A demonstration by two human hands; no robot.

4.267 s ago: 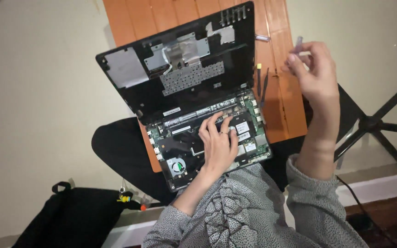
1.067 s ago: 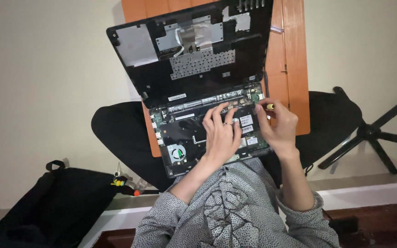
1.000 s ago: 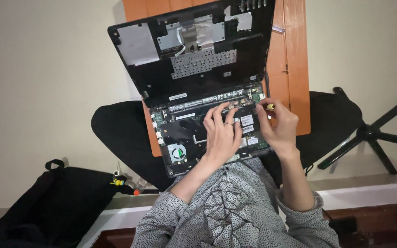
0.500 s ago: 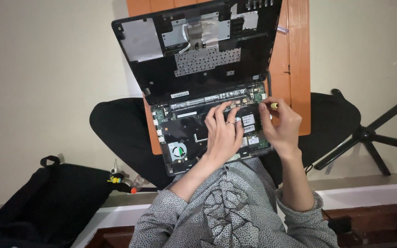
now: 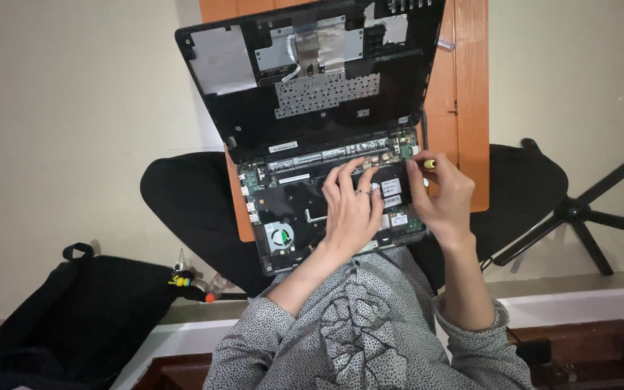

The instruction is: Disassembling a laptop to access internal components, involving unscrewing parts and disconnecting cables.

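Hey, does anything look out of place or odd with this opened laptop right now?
Nothing looks spilled or broken. The black laptop is opened up, its green circuit board and round fan bare. The left hand rests on the board; the right hand holds a yellow-tipped tool at its edge.

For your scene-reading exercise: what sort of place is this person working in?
Probably a room at home, used as a makeshift repair spot: an opened laptop lies on a small wooden table, with a plain floor, a black bag and a chair base nearby.
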